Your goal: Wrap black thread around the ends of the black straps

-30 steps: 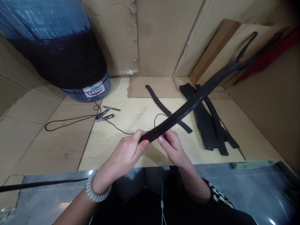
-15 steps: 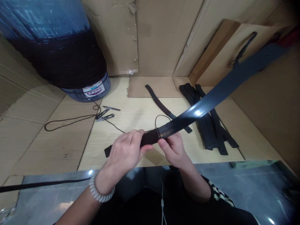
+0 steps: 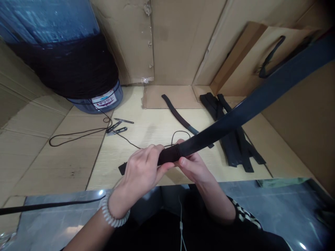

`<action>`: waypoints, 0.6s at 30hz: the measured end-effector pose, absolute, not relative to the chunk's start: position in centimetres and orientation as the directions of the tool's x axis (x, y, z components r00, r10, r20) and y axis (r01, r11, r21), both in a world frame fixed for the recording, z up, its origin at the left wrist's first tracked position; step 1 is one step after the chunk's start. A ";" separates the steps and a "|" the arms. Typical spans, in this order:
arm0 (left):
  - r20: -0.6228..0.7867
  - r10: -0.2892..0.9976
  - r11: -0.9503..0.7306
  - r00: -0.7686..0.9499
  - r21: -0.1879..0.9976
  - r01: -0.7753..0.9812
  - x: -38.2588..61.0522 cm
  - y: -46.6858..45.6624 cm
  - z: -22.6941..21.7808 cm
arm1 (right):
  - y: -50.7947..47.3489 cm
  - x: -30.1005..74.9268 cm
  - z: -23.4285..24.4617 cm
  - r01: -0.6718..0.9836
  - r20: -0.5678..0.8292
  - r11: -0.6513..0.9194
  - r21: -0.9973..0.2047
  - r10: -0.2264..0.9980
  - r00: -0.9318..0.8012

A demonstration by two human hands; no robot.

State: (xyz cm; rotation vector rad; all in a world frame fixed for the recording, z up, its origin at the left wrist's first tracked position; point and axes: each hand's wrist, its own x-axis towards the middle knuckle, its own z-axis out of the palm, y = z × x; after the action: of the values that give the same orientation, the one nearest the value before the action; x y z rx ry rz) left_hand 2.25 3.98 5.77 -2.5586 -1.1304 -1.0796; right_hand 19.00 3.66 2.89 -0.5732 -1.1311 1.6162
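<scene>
A long black strap (image 3: 220,129) slants up to the right, out past the frame's edge. Its lower part is wound with dark cord (image 3: 169,155). My left hand (image 3: 143,165) is closed round this wrapped end, and the short tip pokes out on its left. At the upper end of the winding, my right hand (image 3: 193,166) grips the strap from below, thumb in front and fingers mostly hidden behind. Thin black cord (image 3: 132,143) runs from the left to the strap, and a loop of it arches behind the right hand.
A blue water jug (image 3: 60,52) wound with dark cord stands back left. Near it lie thread snips (image 3: 120,130) and a slim pointed tool (image 3: 124,121). One partly wrapped strap (image 3: 178,115) and a pile of black straps (image 3: 230,139) lie behind; a paper bag (image 3: 243,55) leans back right.
The strap has turned, its glossy highlight is gone, and its far end reaches further right. The right thumb has shifted slightly down and right; the cord at the winding's edge lies closer in.
</scene>
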 end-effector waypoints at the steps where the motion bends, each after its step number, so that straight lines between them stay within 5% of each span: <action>1: 0.667 0.588 -0.713 0.458 0.161 0.682 2.2 3.9 5.8 | 3.7 18.9 2.9 -0.498 0.158 -0.048 -0.866 0.918 -0.363; 10: 0.416 0.669 -0.742 0.616 0.334 0.580 1.1 3.8 7.5 | 3.6 19.0 3.1 -0.526 0.197 -0.067 -0.848 0.882 -0.429; 18: 0.432 0.704 -0.709 0.563 0.471 0.525 1.2 3.7 7.7 | 3.3 18.6 3.5 -0.596 0.186 -0.164 -0.786 0.857 -0.481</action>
State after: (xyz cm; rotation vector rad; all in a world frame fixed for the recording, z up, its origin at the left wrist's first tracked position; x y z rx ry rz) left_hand 1.23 3.67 7.66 -3.0278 -1.2240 -1.0652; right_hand 18.56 3.32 3.50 -0.3721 -1.0379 1.8187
